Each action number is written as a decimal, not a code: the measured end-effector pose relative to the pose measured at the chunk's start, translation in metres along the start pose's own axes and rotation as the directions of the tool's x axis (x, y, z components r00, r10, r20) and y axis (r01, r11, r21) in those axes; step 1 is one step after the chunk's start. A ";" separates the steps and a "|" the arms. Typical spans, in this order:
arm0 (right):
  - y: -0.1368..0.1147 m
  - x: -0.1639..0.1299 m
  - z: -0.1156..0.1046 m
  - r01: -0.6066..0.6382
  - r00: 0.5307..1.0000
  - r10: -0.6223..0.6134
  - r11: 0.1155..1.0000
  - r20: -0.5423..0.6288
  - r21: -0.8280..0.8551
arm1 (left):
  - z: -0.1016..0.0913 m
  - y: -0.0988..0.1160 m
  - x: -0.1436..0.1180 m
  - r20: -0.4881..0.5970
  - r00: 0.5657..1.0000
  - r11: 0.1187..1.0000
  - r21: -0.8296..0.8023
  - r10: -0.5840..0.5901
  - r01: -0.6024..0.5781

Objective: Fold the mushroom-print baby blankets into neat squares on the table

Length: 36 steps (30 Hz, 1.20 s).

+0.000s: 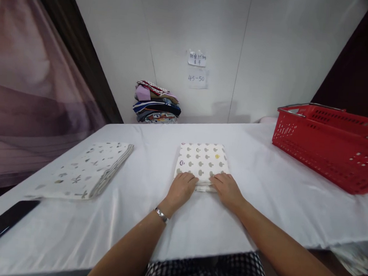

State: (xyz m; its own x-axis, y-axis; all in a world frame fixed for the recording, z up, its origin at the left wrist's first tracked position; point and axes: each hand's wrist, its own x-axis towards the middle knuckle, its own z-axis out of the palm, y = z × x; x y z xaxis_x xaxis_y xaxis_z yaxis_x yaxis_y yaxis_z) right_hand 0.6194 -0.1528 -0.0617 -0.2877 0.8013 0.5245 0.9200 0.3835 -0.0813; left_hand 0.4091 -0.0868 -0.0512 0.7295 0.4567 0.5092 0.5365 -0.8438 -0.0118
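Observation:
A folded white cloth [202, 159] printed with grey mushroom shapes, and a few in purple and yellow, lies flat on the white-covered table [157, 153] straight in front of me. Its layered near edge shows between my hands. My left hand [183, 189] has its fingers closed over the near left corner, with a silver bracelet on that wrist. At the near right corner, my right hand [226, 190] holds the edge in the same way. The undersides of both hands are hidden.
To the left lies a larger folded cloth [90, 169] with grey plant prints, near a black phone-like slab [4, 224]. A stack of folded fabrics [157, 104] stands at the back wall. On the right is a red plastic basket [322, 143]. Paper notes [197, 78] hang on the wall.

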 end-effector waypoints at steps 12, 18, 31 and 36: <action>-0.003 -0.001 0.002 -0.012 1.000 0.012 1.000 -0.002 0.008 | 0.003 -0.004 -0.003 0.027 0.999 0.987 -0.156 -0.047 0.050; -0.005 0.000 0.005 -0.004 1.000 0.004 1.000 -0.010 -0.016 | -0.012 0.003 0.014 0.039 0.992 0.947 -0.294 -0.122 0.128; -0.008 -0.008 0.004 -0.027 1.000 0.027 0.997 -0.009 0.073 | 0.028 0.021 0.000 0.160 0.986 0.995 -0.098 0.036 -0.021; 0.001 0.001 -0.011 -0.127 0.991 0.109 0.956 0.081 0.266 | 0.029 0.019 0.001 0.141 0.988 0.997 -0.051 0.071 -0.064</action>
State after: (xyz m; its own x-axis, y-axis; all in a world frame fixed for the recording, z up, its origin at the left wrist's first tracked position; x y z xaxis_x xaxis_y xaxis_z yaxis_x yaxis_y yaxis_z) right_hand 0.6228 -0.1568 -0.0521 -0.2059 0.8730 0.4422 0.8449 0.3866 -0.3697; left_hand 0.4321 -0.0947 -0.0760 0.8182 0.4306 0.3810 0.4660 -0.8848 -0.0006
